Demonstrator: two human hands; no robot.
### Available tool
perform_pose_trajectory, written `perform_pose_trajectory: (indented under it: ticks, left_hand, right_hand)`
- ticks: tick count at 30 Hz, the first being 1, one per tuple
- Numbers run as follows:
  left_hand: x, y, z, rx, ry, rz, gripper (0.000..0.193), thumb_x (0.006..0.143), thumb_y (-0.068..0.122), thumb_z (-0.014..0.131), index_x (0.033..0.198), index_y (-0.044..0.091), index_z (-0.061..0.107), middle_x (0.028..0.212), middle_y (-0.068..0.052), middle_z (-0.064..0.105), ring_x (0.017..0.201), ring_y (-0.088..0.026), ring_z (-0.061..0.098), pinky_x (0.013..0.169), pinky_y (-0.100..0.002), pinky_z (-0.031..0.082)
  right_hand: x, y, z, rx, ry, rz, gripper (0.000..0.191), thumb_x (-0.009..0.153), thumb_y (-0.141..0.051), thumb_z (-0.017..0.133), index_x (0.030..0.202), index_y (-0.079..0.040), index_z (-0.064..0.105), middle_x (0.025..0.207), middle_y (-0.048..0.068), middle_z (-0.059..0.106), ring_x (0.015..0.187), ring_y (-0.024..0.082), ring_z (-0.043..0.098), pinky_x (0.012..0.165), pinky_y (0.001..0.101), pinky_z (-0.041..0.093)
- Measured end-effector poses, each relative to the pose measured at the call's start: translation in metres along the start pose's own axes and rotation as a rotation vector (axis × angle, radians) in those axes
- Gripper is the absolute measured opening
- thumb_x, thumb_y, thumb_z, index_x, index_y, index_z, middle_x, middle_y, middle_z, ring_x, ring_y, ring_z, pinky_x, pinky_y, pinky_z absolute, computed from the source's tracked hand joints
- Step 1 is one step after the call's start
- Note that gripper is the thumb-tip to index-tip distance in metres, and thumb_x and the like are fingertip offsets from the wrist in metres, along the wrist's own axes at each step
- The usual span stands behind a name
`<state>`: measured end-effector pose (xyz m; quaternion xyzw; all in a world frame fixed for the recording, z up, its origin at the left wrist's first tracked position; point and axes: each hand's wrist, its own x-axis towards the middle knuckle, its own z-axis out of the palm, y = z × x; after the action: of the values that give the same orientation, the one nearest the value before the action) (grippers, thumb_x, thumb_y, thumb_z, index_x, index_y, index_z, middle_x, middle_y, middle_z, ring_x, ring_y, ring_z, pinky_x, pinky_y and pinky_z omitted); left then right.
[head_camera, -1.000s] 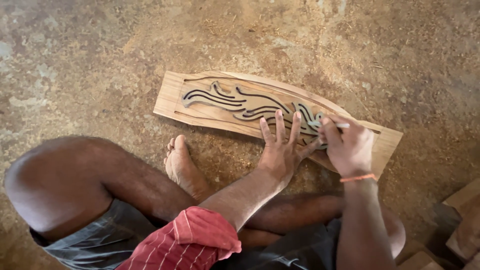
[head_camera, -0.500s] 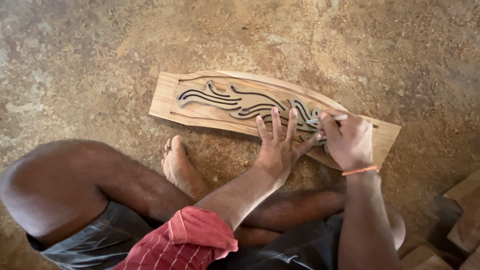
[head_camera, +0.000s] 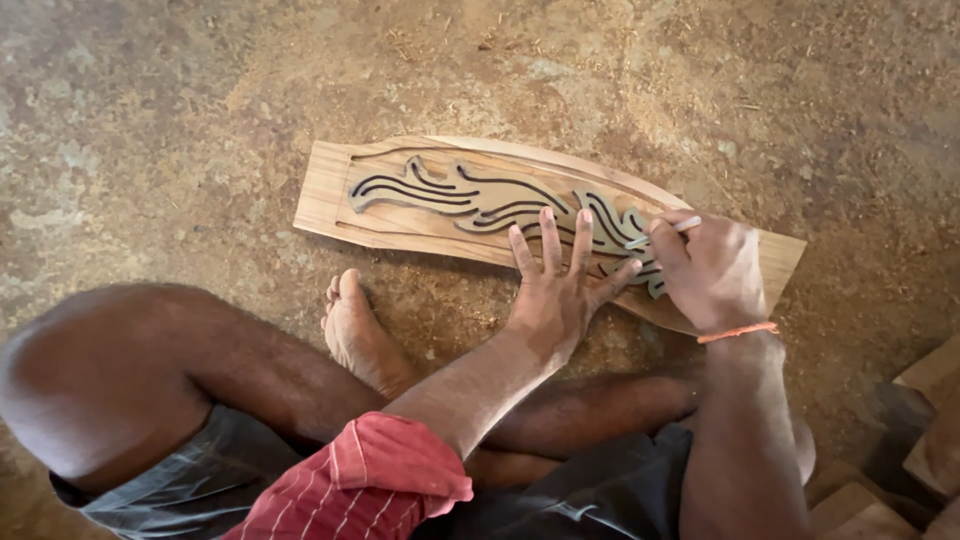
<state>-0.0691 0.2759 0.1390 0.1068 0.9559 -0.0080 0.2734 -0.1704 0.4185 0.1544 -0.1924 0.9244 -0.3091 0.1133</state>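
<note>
My left hand (head_camera: 555, 290) lies palm down with the fingers spread flat, pressing on the right portion of the metal stencil (head_camera: 480, 205), a thin grey template cut with long wavy slots. The left forearm runs diagonally up from a rolled red striped sleeve (head_camera: 360, 480) at the lower centre. My right hand (head_camera: 710, 270) is closed around a slim white pencil (head_camera: 665, 232), gripped between thumb and fingers, with its tip set against the stencil's right end, just beside the left hand's index finger. An orange thread band (head_camera: 738, 332) circles the right wrist, and the right forearm comes straight up from the lower edge. The two hands sit close together but do not touch. The stencil lies flat on the wooden board (head_camera: 330, 190), a long pale plank with one curved upper edge, and the board rests directly on the floor (head_camera: 180, 120) in front of me, angled slightly down to the right. I sit cross-legged; my bare foot (head_camera: 355, 330) rests sole-up just below the board, near its left half, and my left knee (head_camera: 110, 380) fills the lower left. The floor is rough, brownish packed earth or concrete, scattered with sawdust and fine wood chips. Stacked wooden pieces (head_camera: 925, 430) show at the lower right edge.
</note>
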Motion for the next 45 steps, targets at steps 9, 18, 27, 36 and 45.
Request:
perform_pose_trajectory:
  ticks: [9, 18, 27, 36, 45]
  left_hand:
    - [0.0028, 0.0009, 0.0007, -0.021, -0.001, -0.009, 0.099, 0.094, 0.04, 0.068, 0.163, 0.041, -0.003, 0.166, -0.034, -0.011, 0.143, -0.071, 0.001, 0.102, -0.091, 0.014]
    - [0.0013, -0.0013, -0.0014, -0.018, -0.027, -0.001, 0.103, 0.094, 0.04, 0.069, 0.164, 0.04, -0.006, 0.165, -0.036, -0.012, 0.142, -0.072, 0.0, 0.101, -0.091, 0.014]
    - [0.0044, -0.0003, 0.0025, -0.002, -0.019, 0.007, 0.101, 0.095, 0.038, 0.068, 0.163, 0.041, -0.006, 0.164, -0.036, -0.013, 0.142, -0.073, 0.001, 0.101, -0.091, 0.015]
    - [0.0055, 0.0006, 0.0017, -0.014, -0.022, 0.007, 0.103, 0.094, 0.036, 0.071, 0.163, 0.041, -0.005, 0.164, -0.036, -0.013, 0.141, -0.073, 0.001, 0.101, -0.091, 0.015]
    - [0.0028, -0.0001, 0.0015, -0.04, -0.012, 0.0, 0.102, 0.093, 0.034, 0.072, 0.163, 0.042, -0.001, 0.165, -0.035, -0.012, 0.143, -0.071, 0.001, 0.103, -0.09, 0.014]
  right_hand:
    - [0.0012, 0.0013, -0.0018, -0.073, -0.045, 0.111, 0.029, 0.099, -0.026, 0.059, 0.101, -0.005, 0.079, 0.074, 0.017, 0.072, 0.059, 0.031, 0.07, 0.056, 0.0434, 0.055]
    - [0.0033, 0.0052, -0.0029, -0.158, -0.023, 0.001, 0.028, 0.1, -0.025, 0.058, 0.096, -0.005, 0.078, 0.079, 0.022, 0.07, 0.064, 0.036, 0.069, 0.061, 0.045, 0.056]
    - [0.0037, 0.0044, -0.002, -0.207, -0.066, 0.044, 0.029, 0.102, -0.024, 0.055, 0.099, -0.003, 0.077, 0.073, 0.019, 0.071, 0.056, 0.029, 0.069, 0.052, 0.043, 0.056]
    - [0.0051, 0.0106, 0.0031, -0.233, 0.043, -0.089, 0.027, 0.1, -0.023, 0.06, 0.098, -0.003, 0.078, 0.082, 0.022, 0.072, 0.067, 0.034, 0.071, 0.063, 0.0432, 0.057]
    - [-0.0043, 0.0049, 0.0032, -0.244, 0.023, -0.107, 0.025, 0.101, -0.019, 0.063, 0.093, 0.0, 0.076, 0.077, 0.02, 0.071, 0.064, 0.032, 0.069, 0.06, 0.042, 0.056]
